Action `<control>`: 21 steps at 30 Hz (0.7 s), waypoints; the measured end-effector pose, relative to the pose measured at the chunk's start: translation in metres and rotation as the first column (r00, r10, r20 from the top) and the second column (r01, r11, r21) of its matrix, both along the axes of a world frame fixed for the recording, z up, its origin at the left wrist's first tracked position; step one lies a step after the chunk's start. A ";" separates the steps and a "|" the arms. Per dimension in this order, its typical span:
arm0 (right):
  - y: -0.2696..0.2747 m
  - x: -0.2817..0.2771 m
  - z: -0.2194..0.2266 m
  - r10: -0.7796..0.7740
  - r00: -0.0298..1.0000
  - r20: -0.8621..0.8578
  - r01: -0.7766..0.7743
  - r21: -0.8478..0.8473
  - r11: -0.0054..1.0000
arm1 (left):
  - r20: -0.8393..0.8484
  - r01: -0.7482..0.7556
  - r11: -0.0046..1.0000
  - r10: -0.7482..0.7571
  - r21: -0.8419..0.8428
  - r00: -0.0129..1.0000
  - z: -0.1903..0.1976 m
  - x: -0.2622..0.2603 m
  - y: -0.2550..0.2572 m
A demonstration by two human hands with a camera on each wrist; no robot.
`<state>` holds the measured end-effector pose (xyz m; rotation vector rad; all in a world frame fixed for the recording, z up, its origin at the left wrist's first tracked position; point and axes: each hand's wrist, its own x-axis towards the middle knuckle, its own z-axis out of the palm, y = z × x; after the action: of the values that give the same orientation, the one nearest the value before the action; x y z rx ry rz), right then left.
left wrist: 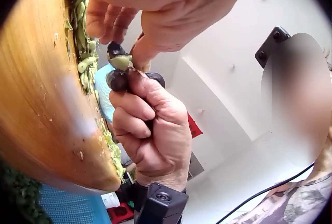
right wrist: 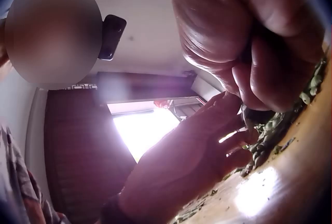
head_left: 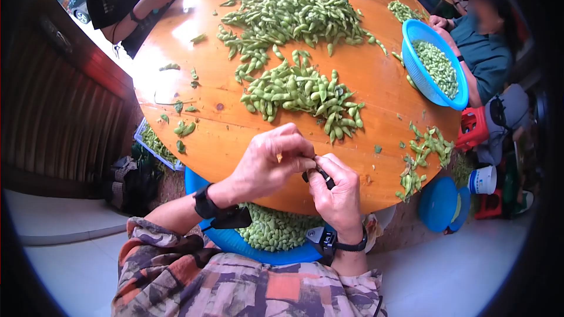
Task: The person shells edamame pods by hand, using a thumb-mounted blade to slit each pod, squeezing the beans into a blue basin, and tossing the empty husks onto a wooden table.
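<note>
My left hand (head_left: 273, 158) and right hand (head_left: 339, 194) meet over the near edge of the wooden table (head_left: 220, 135). Between their fingertips is a green soybean pod (left wrist: 122, 62), pinched from both sides in the left wrist view. Dark rounded pieces (left wrist: 118, 80) sit at the fingertips around the pod; what they are, I cannot tell. The right wrist view has the right hand (right wrist: 259, 42) curled above the left hand (right wrist: 181, 156), hiding most of the pod. Below the hands, a blue basin (head_left: 226, 240) holds shelled green beans (head_left: 276, 229).
A small heap of soybean pods (head_left: 299, 91) lies just beyond my hands, with a larger pile (head_left: 294, 14) behind it. Shelled beans fill a blue basket (head_left: 411, 53) at the right. Emptied-looking pods (head_left: 420, 158) lie near the right edge. Two other people sit around the table.
</note>
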<state>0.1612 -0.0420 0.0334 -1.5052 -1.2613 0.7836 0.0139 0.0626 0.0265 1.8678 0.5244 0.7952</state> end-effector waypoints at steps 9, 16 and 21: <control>-0.009 0.019 0.009 0.145 0.682 -0.717 -0.364 -0.161 0.917 | 0.437 0.477 0.401 -0.193 -0.782 0.878 -0.014 -0.010 0.003; -0.011 0.005 0.004 0.079 0.957 -0.280 -0.113 -0.108 0.988 | -0.115 0.049 0.878 -0.117 -0.476 0.986 0.004 -0.010 -0.012; -0.012 0.001 0.000 0.073 0.995 -0.075 -0.076 -0.028 0.997 | -0.270 0.069 0.997 -0.076 -0.035 0.960 0.002 -0.016 -0.012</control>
<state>0.1623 -0.0537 0.0338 -1.4479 -1.2613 0.9032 -0.0017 0.0502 0.0285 1.9726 0.6292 0.4831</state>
